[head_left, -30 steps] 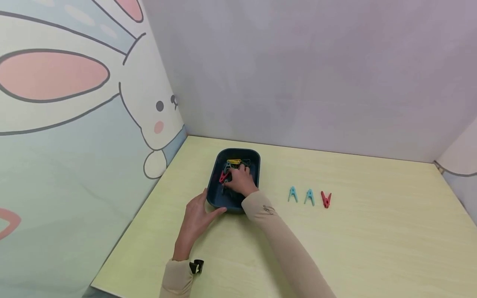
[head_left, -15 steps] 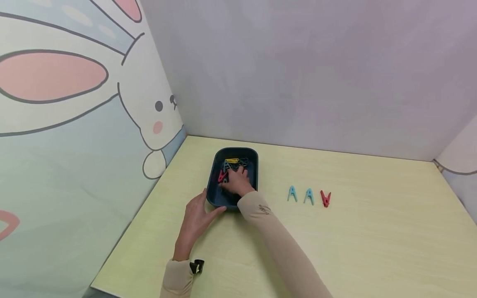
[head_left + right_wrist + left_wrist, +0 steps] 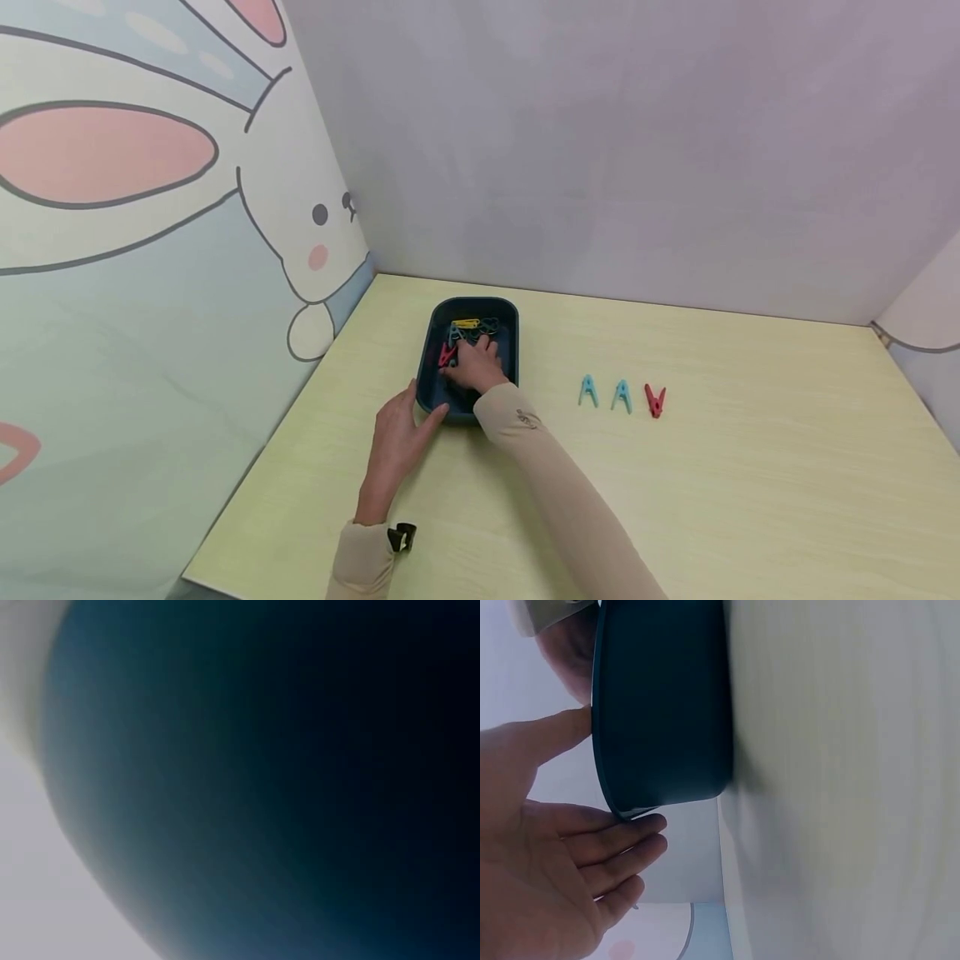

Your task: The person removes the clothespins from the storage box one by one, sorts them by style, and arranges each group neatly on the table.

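Note:
A dark blue plastic bin (image 3: 430, 385) stands on the table, holding a yellow clothespin (image 3: 466, 323), a red clothespin (image 3: 447, 357), a blue clothespin (image 3: 455, 335) and several dark green ones at the back. My right hand (image 3: 478, 367) reaches down inside it, thumb and fingers spread apart beside the red clothespin; I cannot tell whether anything is between its fingertips. My left hand (image 3: 397, 435) touches the near left corner of the bin. In the left wrist view its thumb is at the rim and its fingers lie relaxed along the outer wall (image 3: 660, 705).
Right of the bin, two light blue clothespins (image 3: 588, 391) and a red clothespin (image 3: 656, 402) lie in a row on the pale wooden table (image 3: 750, 467). A grey wall rises behind, and a rabbit-print wall (image 3: 285, 208) stands at the left. The right wrist view is blurred.
My right hand has shifted slightly left and deeper among the clothespins. My left thumb has slid a little left along the near rim. The bin has moved slightly to the left.

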Tool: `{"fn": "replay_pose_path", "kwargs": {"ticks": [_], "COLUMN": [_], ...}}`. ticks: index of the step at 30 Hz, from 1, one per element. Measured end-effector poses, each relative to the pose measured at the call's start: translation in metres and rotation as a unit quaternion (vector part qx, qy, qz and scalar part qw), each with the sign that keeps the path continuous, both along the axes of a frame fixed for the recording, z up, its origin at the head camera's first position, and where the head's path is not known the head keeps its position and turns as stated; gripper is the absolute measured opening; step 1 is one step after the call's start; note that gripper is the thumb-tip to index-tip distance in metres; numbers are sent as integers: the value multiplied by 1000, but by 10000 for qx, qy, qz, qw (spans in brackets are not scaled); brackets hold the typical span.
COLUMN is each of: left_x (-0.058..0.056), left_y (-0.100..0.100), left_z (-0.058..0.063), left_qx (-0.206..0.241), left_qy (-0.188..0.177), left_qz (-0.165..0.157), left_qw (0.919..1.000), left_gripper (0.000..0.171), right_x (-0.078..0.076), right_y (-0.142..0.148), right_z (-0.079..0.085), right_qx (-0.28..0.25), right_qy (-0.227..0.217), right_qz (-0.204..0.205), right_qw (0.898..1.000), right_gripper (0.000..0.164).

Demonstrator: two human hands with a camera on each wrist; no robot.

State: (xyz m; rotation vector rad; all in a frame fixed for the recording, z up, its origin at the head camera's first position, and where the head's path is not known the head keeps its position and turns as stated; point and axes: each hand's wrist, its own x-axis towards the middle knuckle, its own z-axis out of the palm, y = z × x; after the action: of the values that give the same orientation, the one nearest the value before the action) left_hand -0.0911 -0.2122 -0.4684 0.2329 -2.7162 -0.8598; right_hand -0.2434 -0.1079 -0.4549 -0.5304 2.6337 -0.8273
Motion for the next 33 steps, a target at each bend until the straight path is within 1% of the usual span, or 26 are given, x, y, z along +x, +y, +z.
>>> {"fn": "replay_pose_path", "kwargs": {"ticks": [5,13,19,24,33], "left_x": [-1,-1,-2,-2,-2], "left_y": [2,3,3,4,4], "left_z": [0,0,1,1,1], "left_qx": [149,190,171,204,176], "left_qy": [-19,-58,-78,-71,-21], "left_qz": [43,56,96,118,122], "left_qw": [9999,9998,9998,9997,9998], "left_gripper": [72,74,73,73,72], "right_x": [0,-3,-1,1,1], "right_y": [-1,-3,-4,-6,-10], "right_z": [1,-1,-5,-6,-9], "right_qx": [33,57,72,136,350], "right_qy": [-109,-158,-150,9,475], "right_qz": [-91,-126,-92,-97,-134], "right_qw": [9999,9998,9998,9999,9982], "right_gripper": [68,70,70,68,67]}}
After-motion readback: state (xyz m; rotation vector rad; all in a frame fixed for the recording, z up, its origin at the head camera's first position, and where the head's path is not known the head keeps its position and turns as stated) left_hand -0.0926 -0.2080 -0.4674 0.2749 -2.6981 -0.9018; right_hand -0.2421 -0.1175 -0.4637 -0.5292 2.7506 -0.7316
